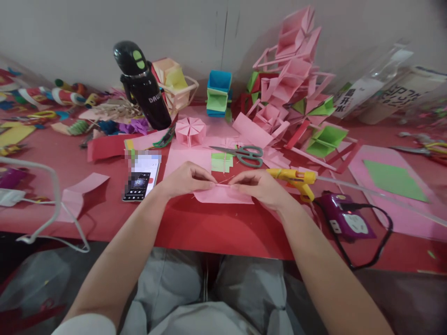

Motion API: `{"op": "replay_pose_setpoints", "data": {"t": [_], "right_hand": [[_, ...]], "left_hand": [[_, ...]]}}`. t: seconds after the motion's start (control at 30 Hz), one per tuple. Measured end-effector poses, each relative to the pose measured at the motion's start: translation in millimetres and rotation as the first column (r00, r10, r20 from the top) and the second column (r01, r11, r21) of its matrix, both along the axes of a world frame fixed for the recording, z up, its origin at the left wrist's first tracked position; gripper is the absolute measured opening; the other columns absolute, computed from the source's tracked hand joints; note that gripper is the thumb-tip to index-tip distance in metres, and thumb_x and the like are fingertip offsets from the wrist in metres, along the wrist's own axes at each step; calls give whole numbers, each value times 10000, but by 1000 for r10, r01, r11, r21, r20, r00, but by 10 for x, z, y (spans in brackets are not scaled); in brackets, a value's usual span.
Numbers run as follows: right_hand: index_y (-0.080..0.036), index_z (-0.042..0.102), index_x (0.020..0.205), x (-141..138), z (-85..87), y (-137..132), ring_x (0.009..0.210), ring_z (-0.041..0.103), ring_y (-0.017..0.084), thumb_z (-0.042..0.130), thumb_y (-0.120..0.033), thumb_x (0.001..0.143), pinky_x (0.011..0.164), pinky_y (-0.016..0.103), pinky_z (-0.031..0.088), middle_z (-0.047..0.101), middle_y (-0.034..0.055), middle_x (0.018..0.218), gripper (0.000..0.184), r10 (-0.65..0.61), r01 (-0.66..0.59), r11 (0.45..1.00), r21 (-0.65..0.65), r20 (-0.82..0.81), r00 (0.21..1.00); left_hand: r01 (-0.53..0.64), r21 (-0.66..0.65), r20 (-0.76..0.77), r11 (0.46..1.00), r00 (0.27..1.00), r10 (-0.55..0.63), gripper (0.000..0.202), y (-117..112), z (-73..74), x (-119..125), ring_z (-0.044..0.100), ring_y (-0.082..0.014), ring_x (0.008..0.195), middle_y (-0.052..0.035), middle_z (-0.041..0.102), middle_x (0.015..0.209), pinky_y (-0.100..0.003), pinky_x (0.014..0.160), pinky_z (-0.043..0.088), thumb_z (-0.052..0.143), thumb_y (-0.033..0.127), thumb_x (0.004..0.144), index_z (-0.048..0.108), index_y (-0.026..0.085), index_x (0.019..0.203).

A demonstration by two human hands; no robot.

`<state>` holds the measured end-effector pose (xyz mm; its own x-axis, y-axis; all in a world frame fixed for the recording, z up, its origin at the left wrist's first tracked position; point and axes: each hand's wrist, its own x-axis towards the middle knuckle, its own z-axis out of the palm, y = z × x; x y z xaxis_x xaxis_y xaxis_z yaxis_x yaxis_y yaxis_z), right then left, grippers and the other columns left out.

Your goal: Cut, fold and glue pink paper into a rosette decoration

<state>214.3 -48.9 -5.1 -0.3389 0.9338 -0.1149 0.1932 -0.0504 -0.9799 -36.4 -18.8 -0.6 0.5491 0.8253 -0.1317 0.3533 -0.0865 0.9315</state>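
Both hands meet over a piece of pink paper (225,194) close to the front of the red table. My left hand (186,180) pinches its upper edge between thumb and fingers. From the other side my right hand (260,186) pinches the same edge, a short gap away. A thin strand shows between the fingertips; I cannot tell what it is. Just beyond the hands lie grey-handled scissors (247,154) and small light green paper pieces (222,163). A yellow glue gun (295,179) rests beside my right hand.
A phone (141,179) lies left of my left hand. Behind stand a black bottle (145,88), a round pink paper piece (190,131), a blue and green paper box (219,93) and piled pink paper shapes (289,79). A purple power box (347,216) with a black cable sits right.
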Motion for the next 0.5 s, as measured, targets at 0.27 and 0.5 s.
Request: {"op": "replay_pose_setpoints", "data": {"t": [0.27,0.5], "right_hand": [[-225,794,847,-75,-44,2,830,718,201,745,-356,784,777,311,550,787,34,882,154,90,-107,988,112,145,985],[-200,767,826,-166,-14,-41,747,691,169,726,-349,796,713,285,543,767,27,817,157,100,-119,983,139,141,985]], "left_hand": [[105,-28,-17,994,994,-106,200,-42,-40,71,642,-141,695,-55,763,827,-229,610,478,720,313,781,802,180,906],[145,-28,-35,989,989,-146,204,-28,-44,69,598,-125,661,-44,737,783,-218,582,441,710,328,794,796,174,895]]}}
